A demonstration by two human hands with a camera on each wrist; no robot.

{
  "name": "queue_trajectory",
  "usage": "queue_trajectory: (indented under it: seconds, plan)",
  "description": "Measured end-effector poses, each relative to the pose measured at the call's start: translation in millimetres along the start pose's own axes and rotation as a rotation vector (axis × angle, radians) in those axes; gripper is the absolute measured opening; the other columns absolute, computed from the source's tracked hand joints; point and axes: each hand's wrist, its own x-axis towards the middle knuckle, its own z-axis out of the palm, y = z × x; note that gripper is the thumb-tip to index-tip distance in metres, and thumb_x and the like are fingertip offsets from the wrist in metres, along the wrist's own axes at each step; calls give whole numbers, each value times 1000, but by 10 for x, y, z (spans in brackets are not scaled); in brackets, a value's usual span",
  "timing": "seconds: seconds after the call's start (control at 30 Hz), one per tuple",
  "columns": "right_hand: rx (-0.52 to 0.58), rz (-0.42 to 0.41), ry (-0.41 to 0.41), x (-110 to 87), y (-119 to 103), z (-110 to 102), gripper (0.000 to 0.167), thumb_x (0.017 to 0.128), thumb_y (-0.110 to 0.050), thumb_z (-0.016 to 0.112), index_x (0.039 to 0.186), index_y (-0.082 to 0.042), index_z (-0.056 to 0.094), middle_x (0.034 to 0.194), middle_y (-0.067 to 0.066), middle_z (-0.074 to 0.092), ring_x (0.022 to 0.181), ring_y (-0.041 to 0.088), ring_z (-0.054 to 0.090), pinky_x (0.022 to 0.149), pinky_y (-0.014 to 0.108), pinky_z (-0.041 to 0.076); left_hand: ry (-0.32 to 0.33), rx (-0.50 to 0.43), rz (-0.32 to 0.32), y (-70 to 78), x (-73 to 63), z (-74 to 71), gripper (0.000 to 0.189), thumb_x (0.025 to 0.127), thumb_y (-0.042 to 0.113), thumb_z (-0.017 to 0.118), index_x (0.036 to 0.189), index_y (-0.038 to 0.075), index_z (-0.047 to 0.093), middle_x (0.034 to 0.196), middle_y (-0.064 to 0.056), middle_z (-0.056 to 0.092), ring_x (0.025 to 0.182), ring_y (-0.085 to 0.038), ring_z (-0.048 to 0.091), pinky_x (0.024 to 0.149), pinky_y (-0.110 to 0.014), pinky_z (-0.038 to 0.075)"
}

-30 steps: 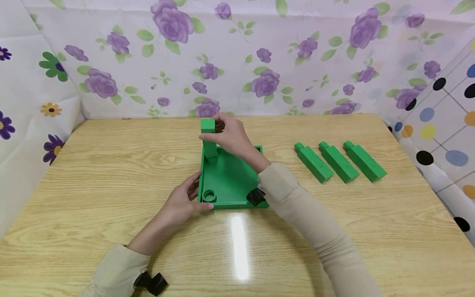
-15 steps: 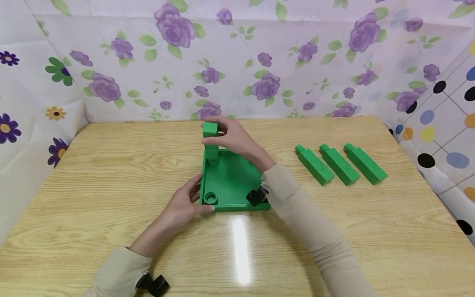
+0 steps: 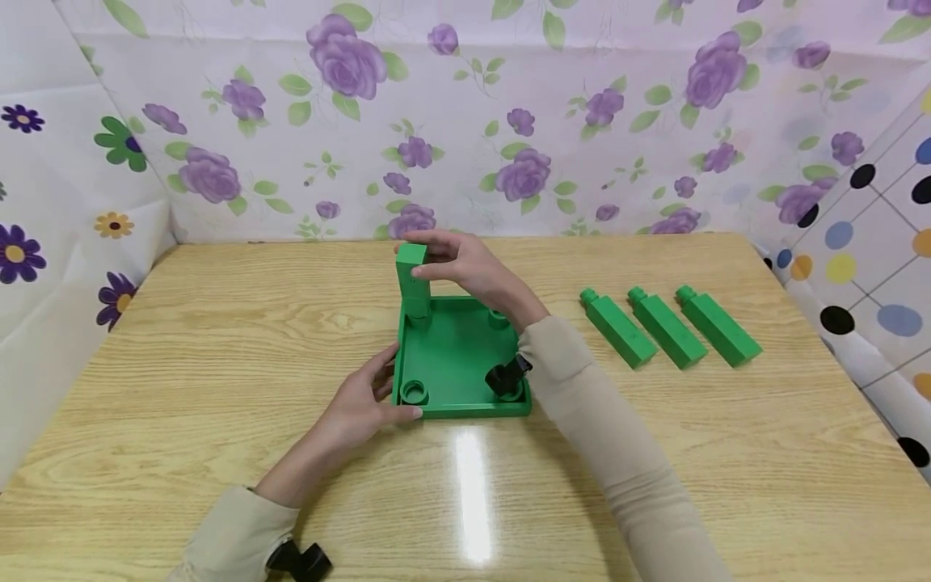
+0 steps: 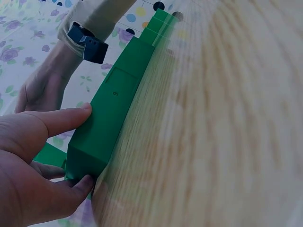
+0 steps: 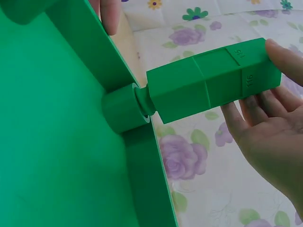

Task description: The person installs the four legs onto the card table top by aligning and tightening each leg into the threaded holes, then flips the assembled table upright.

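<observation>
One green post [image 3: 413,279] stands pinched between the right hand's [image 3: 471,265] thumb and fingers, its neck in a corner socket [image 5: 118,112] below that hand; some neck shows, so seating looks unfinished. The left hand [image 3: 360,408] grips the near-left corner of the green tray [image 3: 469,411]. Three other sockets [image 3: 414,402], one beside the left thumb, two below the right forearm, carry no posts. Three loose posts [image 3: 667,330] lie on the bench [image 3: 727,436], well right of the right hand, apparently still to fit.
</observation>
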Motion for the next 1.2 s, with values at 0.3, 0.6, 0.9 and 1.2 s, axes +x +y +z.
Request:
queue_trajectory:
  seconds: [0.3, 0.6, 0.9, 1.2]
  plan:
    - [-89, 27, 15, 26, -27, 26, 51, 92, -10, 67, 140, -4, 49, 128, 9, 56, 113, 19, 56, 93, 33, 49, 1, -8, 6, 6, 2, 3, 100, 78, 1, 80, 155, 5, 16, 149, -20, 34, 136, -36, 34, 108, -45, 34]
    - [-135, 47, 87, 25, -35, 76, 48, 89, -13, 71, 133, -3, 54, 121, 8, 58, 109, 20, 57, 90, 33, 49, -17, -31, 2, 12, -12, -4, 99, 79, 1, 78, 155, 6, 15, 151, -19, 31, 137, -36, 32, 106, -45, 37]
    - [-344, 49, 278, 24, -55, 237, 45, 82, -24, 80, 115, -5, 56, 105, 7, 59, 97, 17, 58, 84, 28, 48, -12, -21, 8, 15, -26, -13, 98, 80, 1, 78, 155, 5, 15, 151, -19, 31, 137, -36, 33, 107, -45, 37]
    - [-438, 52, 320, 24, -50, 320, 41, 84, -28, 78, 114, -7, 58, 102, 5, 60, 93, 17, 58, 79, 27, 49, -10, -20, 6, 16, -21, -2, 98, 80, 2, 78, 155, 5, 15, 151, -19, 32, 137, -36, 33, 108, -45, 36]
